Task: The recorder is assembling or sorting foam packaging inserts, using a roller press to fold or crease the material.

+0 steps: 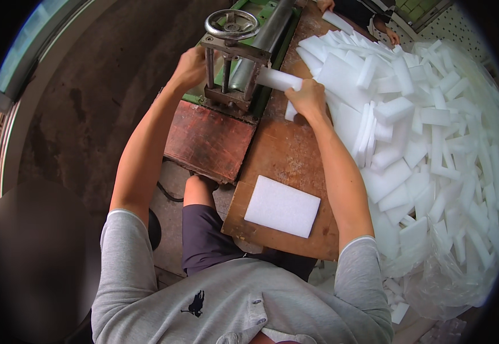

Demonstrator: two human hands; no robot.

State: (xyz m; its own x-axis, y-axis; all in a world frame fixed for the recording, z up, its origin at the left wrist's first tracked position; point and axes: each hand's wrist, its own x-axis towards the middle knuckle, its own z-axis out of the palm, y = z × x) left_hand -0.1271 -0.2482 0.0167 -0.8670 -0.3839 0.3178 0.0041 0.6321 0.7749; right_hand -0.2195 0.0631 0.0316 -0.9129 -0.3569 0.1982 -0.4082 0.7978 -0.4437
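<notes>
My right hand [308, 98] grips one end of a white foam block [279, 79]. The block's other end meets the right side of a roller machine [235, 71], by its metal posts. On the machine's left side is my left hand [191, 67], close to the left post; its fingers are mostly hidden, so what they hold does not show. A steel handwheel [232, 24] tops the machine's frame, and a long metal roller [272, 28] runs back from it over a green bed. Nearer to me, a flat white foam sheet [283, 206] lies on the wooden board.
A large heap of white foam pieces [401, 109] covers the right, partly in clear plastic wrap [433, 275]. The worn wooden board [284, 152] adjoins a reddish plate [206, 140] before the machine. Another person's hand [394, 38] shows at the far right.
</notes>
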